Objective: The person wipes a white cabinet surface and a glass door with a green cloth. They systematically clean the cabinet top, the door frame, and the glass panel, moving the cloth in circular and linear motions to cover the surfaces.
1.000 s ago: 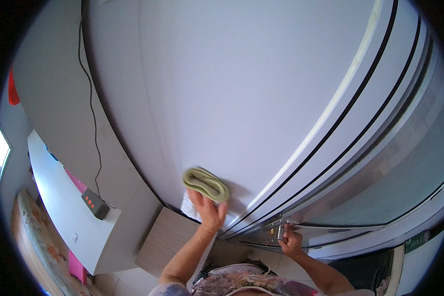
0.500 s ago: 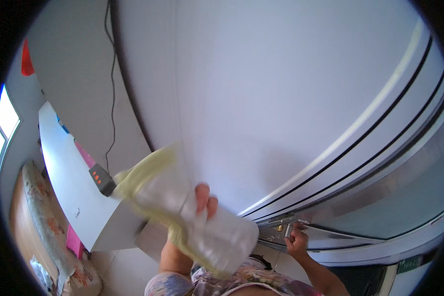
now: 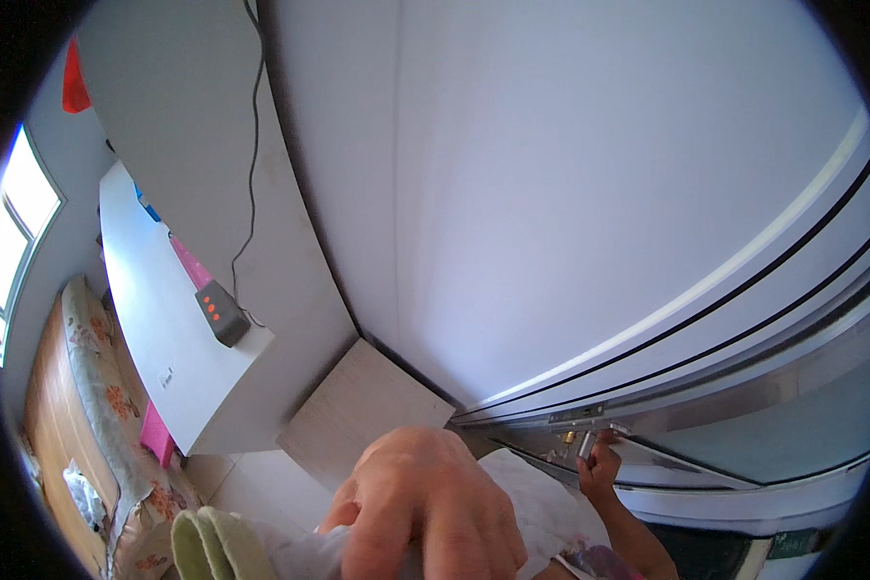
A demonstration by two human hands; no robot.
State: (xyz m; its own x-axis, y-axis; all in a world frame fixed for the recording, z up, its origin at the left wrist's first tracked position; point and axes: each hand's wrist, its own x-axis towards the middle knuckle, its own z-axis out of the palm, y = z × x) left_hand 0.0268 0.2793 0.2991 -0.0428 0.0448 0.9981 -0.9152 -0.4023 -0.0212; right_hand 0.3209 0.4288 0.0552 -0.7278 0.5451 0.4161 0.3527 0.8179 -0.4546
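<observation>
My left hand point(image 3: 430, 512) is close to the lower edge, its fingers curled down over a whitish, see-through sheet point(image 3: 536, 483) with pale green edging point(image 3: 224, 546). The sheet bunches under the palm and spreads on both sides of the hand. What kind of thing it is, I cannot make out. Over on the right, my right hand point(image 3: 601, 464) is wrapped round a metal door handle point(image 3: 587, 445). The handle sits on the edge of a door with a glassy panel point(image 3: 793, 425). My left fingertips are partly cut off by the frame.
A large white panel point(image 3: 570, 193) rises in front of me. At left stand a white cabinet point(image 3: 164, 319) with a grey power strip point(image 3: 220, 314) and its cable, and a pale wooden board point(image 3: 362, 406) beside it. Farther left are a flowered cushioned seat point(image 3: 106, 387) and a window point(image 3: 24, 213).
My left hand has come down and closer with the sheet, which was spread out higher up and now bunches under the hand. My right hand stays on the handle. The view has shifted.
</observation>
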